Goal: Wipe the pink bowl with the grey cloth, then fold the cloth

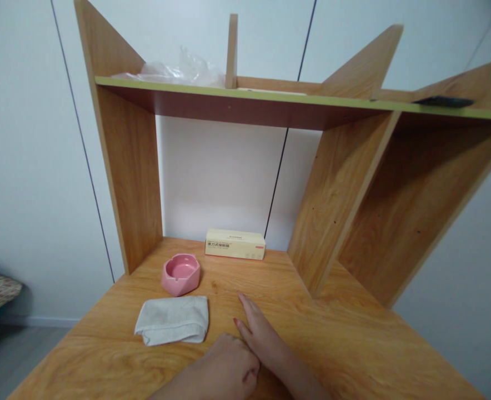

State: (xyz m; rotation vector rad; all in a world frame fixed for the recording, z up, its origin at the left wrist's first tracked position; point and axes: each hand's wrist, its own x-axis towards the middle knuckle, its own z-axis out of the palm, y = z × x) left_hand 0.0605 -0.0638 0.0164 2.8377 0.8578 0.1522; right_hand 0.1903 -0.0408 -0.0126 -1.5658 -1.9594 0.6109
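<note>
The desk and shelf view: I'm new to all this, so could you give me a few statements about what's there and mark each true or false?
1. The pink dish stands farther back on the desk than the folded cloth. True.
2. The left hand grips the folded cloth. False: it is curled beside the right hand, apart from the folded cloth.
3. The pale box stands toward the back of the desk. True.
4. The clear plastic lies on the desk. False: it lies on the shelf above.
5. The right hand has fingers stretched out. True.
</note>
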